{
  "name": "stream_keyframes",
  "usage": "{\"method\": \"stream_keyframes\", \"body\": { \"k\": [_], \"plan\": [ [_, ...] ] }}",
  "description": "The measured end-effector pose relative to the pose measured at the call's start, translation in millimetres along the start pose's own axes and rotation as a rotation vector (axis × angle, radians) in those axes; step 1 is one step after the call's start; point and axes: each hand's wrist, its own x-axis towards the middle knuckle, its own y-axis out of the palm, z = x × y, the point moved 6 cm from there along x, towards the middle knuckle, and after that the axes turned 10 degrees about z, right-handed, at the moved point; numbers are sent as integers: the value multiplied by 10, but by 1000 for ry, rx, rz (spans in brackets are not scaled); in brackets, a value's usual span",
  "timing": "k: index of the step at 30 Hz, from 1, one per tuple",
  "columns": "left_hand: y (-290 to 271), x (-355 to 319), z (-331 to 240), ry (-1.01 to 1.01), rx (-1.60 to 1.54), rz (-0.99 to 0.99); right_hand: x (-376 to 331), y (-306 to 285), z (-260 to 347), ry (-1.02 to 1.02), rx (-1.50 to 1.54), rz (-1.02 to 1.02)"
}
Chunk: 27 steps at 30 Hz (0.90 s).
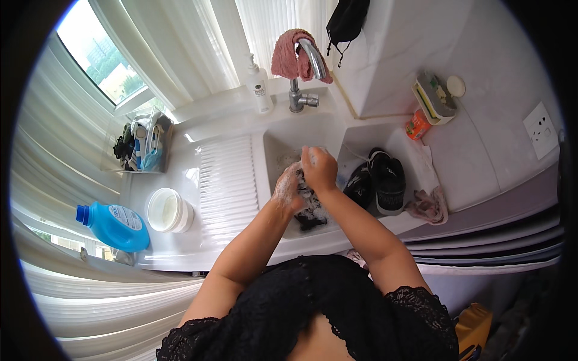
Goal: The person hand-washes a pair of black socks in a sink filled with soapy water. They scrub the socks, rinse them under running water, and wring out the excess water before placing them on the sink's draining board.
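Both hands are together over the left basin (pixel 274 135) of a white sink, covered in soap suds. My left hand (pixel 288 188) is closed around part of a soaked black cloth-like thing (pixel 312 215), whose kind I cannot make out; the rest hangs down into the foamy basin. Pressed against the left one, my right hand (pixel 320 169) is curled into a fist at the upper end of the bundle. Its fingers hide whatever they grip. In the right-hand basin lie two black shoes (pixel 390 188), side by side, one partly hidden behind the other.
A chrome faucet (pixel 294 99) with a pink cloth (pixel 283 57) over it stands behind the basin, beside a white pump bottle (pixel 259 90). On the left are a ribbed washboard (pixel 227 180), white tub (pixel 165 210), blue detergent bottle (pixel 117 225) and clear box (pixel 141 144). A rag (pixel 428 206) drapes the right rim.
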Motion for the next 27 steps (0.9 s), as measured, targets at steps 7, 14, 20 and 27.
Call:
{"method": "stream_keyframes", "body": {
  "k": [7, 14, 20, 27],
  "plan": [
    [-535, 381, 151, 373, 35, 368, -168, 73, 329, -312, 171, 48],
    [-259, 174, -40, 364, -37, 446, -203, 60, 374, -329, 209, 7],
    [159, -53, -41, 52, -127, 81, -30, 171, -392, 431, 615, 37],
    [-76, 11, -389, 259, 522, 226, -309, 146, 202, 1050, 1611, 753]
  ]
}}
